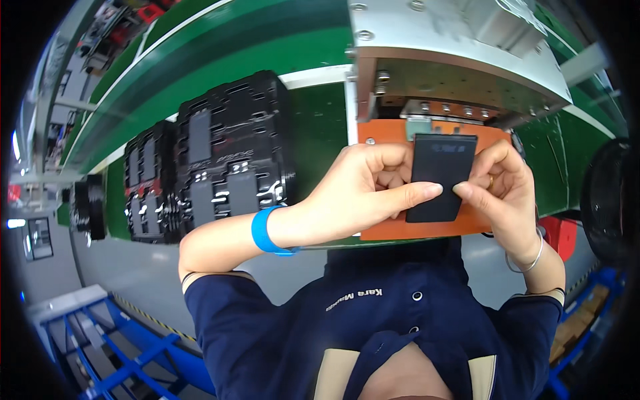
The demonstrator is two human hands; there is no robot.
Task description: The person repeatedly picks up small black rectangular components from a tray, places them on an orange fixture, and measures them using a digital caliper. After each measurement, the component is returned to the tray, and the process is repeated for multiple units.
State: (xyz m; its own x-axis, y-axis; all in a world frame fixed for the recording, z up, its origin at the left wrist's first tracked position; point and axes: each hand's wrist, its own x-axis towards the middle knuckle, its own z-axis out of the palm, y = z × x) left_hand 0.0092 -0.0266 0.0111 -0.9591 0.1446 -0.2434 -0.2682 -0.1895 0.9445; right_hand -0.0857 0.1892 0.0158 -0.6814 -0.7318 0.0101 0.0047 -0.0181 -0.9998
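Observation:
A flat black rectangular battery-like pack (441, 167) is held between both hands above an orange base plate (387, 230). My left hand (383, 180) grips its left edge, thumb on the face and fingers curled behind. My right hand (500, 180) pinches the right edge the same way, its thumb tip close to the left one. Just beyond the pack, a small pale green block (419, 128) sits at the front of a metal press-like fixture (453, 67). The fingertips behind the pack are hidden.
Stacks of black plastic trays (233, 147) holding dark flat packs stand to the left on the green bench (320, 127). A round black object (610, 200) is at the far right, near a red item (561, 237). Blue metal racks (127, 360) stand below at the left.

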